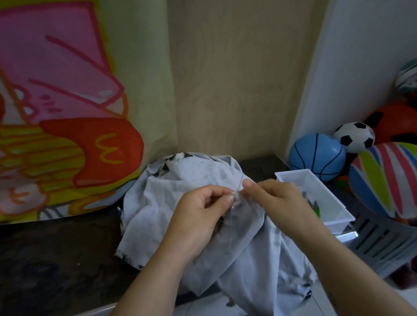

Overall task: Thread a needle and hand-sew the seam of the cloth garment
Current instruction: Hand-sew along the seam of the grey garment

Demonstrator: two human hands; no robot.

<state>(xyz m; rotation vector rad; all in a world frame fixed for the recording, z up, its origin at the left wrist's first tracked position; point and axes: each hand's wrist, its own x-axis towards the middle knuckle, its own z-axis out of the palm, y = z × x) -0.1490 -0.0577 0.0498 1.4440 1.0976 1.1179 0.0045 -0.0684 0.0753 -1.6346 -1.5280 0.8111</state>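
A pale grey cloth garment point(169, 205) with dark printed patches lies bunched on the dark countertop point(39, 264) and hangs over its front edge. My left hand point(202, 208) pinches a small fold of the cloth at its fingertips. Just to its right, my right hand point(274, 202) pinches at the same spot, fingers curled. A thin pale thread point(240, 183) rises from between the two hands. The needle itself is too small and blurred to make out.
A white plastic tray point(309, 183) with something green inside sits behind my right hand. Right of it, a grey slatted basket point(385, 241) holds several toy balls. A bright cartoon-printed sheet point(54, 104) hangs at the left.
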